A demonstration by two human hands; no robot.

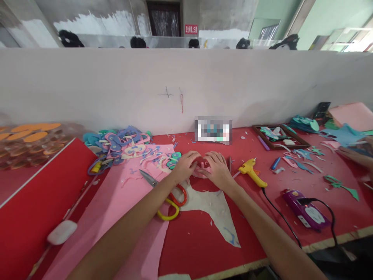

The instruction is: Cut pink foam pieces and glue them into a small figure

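My left hand (pixel 185 168) and my right hand (pixel 218 171) meet at the middle of the table, fingers curled on a small pink foam piece (pixel 201 174) between them. Its exact shape is partly hidden by the fingers. Under and in front of the hands lies an off-white scrap sheet (pixel 211 204). Scissors with one red and one yellow handle (pixel 169 212) lie beside my left forearm, partly covered by it. To the right of my right hand rests a yellow hot glue gun (pixel 251 173), its nozzle pointing away from me.
A pink foam sheet (pixel 136 229) and a pile of foam cutouts (pixel 125 142) lie left. A red panel (pixel 43 198) stands there. Right are a purple power strip (pixel 305 210) with cords, a brown-framed tray (pixel 303 144) and another person's hand (pixel 354 156). A white partition (pixel 116 85) stands behind.
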